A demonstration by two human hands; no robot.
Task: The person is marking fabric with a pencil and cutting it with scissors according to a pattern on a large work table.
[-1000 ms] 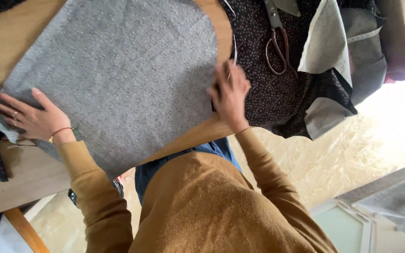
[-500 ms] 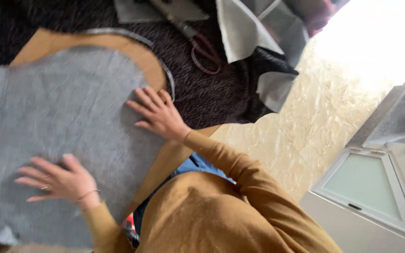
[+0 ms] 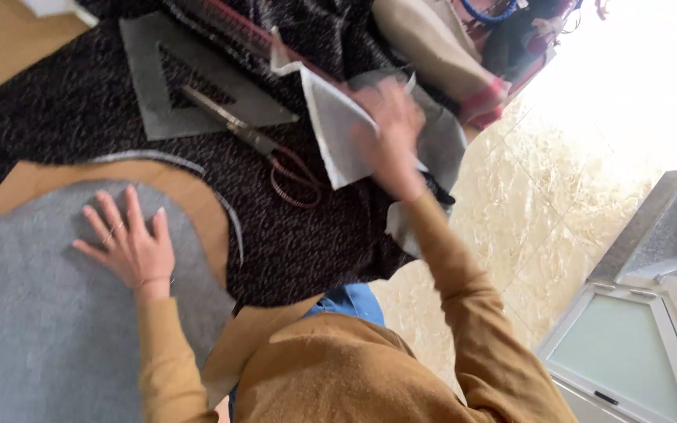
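Both hands: left hand [image 3: 131, 249] flat on grey fabric [image 3: 33, 313].

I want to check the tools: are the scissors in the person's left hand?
No, the left hand lies flat on the grey felt piece, while the scissors lie apart on the dark speckled fabric.

Blown-out daylight glare upper right; motion blur throughout.

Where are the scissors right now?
The scissors lie on the dark speckled cloth in the upper middle of the head view, between the grey triangle ruler and the right hand.
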